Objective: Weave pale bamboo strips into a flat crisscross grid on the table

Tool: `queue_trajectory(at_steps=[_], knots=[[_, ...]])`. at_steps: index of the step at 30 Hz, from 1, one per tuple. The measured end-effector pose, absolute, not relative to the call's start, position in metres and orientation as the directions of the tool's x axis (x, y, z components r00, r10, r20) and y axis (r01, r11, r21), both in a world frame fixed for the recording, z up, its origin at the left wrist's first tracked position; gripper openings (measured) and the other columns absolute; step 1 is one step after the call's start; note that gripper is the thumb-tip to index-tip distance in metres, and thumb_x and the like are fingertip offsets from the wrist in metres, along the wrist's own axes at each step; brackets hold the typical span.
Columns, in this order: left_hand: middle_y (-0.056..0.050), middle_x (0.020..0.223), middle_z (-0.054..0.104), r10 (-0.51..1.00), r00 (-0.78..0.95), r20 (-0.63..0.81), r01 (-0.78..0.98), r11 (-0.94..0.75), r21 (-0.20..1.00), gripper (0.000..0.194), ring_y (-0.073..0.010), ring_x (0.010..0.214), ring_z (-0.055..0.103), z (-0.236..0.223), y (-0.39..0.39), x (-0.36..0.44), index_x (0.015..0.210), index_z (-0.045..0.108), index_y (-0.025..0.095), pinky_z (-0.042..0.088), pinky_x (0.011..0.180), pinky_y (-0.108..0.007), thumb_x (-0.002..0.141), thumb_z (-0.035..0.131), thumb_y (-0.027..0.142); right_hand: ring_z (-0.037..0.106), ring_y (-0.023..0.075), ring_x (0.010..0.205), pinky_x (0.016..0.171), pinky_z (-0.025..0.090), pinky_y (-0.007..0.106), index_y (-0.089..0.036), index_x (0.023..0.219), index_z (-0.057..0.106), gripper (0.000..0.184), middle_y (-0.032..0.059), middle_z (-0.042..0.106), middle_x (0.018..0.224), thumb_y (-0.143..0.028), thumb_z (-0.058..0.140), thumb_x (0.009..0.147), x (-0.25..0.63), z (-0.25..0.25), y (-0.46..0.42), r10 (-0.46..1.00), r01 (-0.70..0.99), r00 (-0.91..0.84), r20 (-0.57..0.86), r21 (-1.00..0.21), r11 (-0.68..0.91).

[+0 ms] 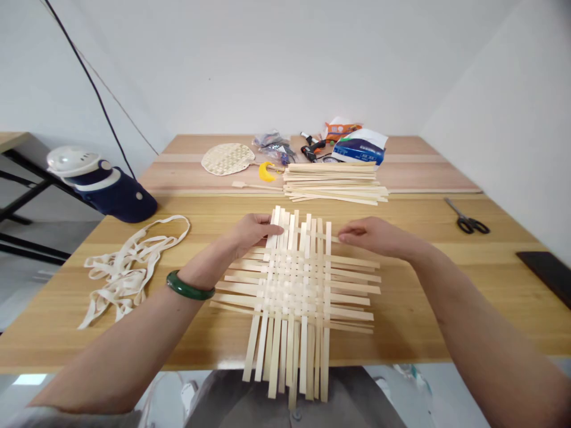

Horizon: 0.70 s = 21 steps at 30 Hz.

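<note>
Woven mat (292, 279) of pale flat strips sits at the near middle of the wooden table (414, 309); its near strip ends overhang the edge above the grey clothing (250, 410) on the lap. Weave tight in the center, loose ends out on all four sides. Green bangle (190, 286) on left wrist. Tangled white tape (122, 278) lies left of the mat; black flat object (542, 270) at the right edge.

Left hand (250, 233): at mat's far-left corner, thumb over the strips, pinching them; fingertips behind hidden. Right hand (372, 233): thumb and fingers together, pinching the right end of the farthest cross strip (334, 239), just beside the mat.

Scissors (466, 224) well right. Navy jug (120, 196) at far left. Beyond: loose strip pile (332, 178), yellow crescent (266, 172), woven fan (227, 159), blue pack (359, 153), glue gun (312, 148), plastic bags (274, 144), orange pack (341, 129).
</note>
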<state>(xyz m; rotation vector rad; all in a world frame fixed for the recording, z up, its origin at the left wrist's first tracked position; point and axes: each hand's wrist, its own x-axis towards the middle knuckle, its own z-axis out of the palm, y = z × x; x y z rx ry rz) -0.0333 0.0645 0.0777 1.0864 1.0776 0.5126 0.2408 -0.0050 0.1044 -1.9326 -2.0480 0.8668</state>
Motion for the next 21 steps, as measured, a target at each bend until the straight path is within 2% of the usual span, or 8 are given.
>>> queue_trajectory(at_steps=[2,4,8,13,17,21], knots=[[-0.002,0.077,0.07,0.78,0.448,-0.437,0.145,0.419,0.896,0.027,-0.0132,0.07,0.063,0.078,0.065,-0.032,0.075,0.07,0.013,0.051,0.071,-0.027,0.054,0.085,0.022,0.062,0.0217,0.078,0.07,0.045,0.03,-0.022,0.066,0.066,0.033,0.0033,0.07,0.077,-0.05,0.055,0.081,0.249,0.098,-0.012,0.926,0.794,-0.205,-0.317,-0.607,-0.032],[-0.002,0.075,0.069,0.776,0.461,-0.43,0.143,0.413,0.899,0.026,-0.0126,0.068,0.063,0.079,0.066,-0.031,0.073,0.07,0.013,0.051,0.071,-0.027,0.055,0.085,0.021,0.061,0.0217,0.08,0.071,0.044,0.03,-0.022,0.064,0.063,0.037,0.0038,0.069,0.077,-0.053,0.054,0.081,0.25,0.095,-0.015,0.935,0.76,-0.201,-0.294,-0.649,-0.041],[-0.001,0.073,0.068,0.764,0.484,-0.427,0.14,0.414,0.899,0.026,-0.0123,0.069,0.063,0.082,0.067,-0.03,0.07,0.068,0.013,0.052,0.073,-0.028,0.054,0.087,0.021,0.057,0.0196,0.073,0.07,0.043,0.03,-0.021,0.07,0.067,0.038,0.0032,0.069,0.076,-0.056,0.053,0.079,0.248,0.096,-0.015,0.956,0.757,-0.182,-0.231,-0.653,-0.014],[-0.002,0.079,0.07,0.751,0.483,-0.45,0.149,0.436,0.888,0.034,-0.0139,0.074,0.065,0.085,0.068,-0.031,0.077,0.07,0.013,0.054,0.078,-0.03,0.051,0.09,0.022,0.06,0.0209,0.082,0.074,0.043,0.03,-0.021,0.083,0.073,0.039,0.0038,0.071,0.085,-0.055,0.056,0.078,0.245,0.097,-0.011,0.948,0.705,-0.222,-0.228,-0.709,-0.006],[-0.003,0.089,0.072,0.732,0.523,-0.436,0.111,0.449,0.887,0.037,-0.0138,0.08,0.066,0.088,0.069,-0.033,0.083,0.072,0.014,0.054,0.081,-0.029,0.054,0.091,0.026,0.057,0.0189,0.078,0.074,0.041,0.03,-0.02,0.081,0.071,0.045,0.0027,0.067,0.079,-0.061,0.055,0.078,0.247,0.092,-0.007,0.943,0.686,-0.238,-0.232,-0.727,-0.006],[-0.003,0.083,0.071,0.723,0.54,-0.431,0.087,0.461,0.883,0.034,-0.0133,0.078,0.065,0.091,0.071,-0.036,0.078,0.069,0.013,0.053,0.08,-0.029,0.059,0.089,0.034,0.055,0.0174,0.075,0.074,0.041,0.029,-0.02,0.073,0.066,0.046,0.0013,0.062,0.072,-0.064,0.054,0.077,0.249,0.09,-0.005,0.944,0.675,-0.236,-0.232,-0.738,-0.012]])
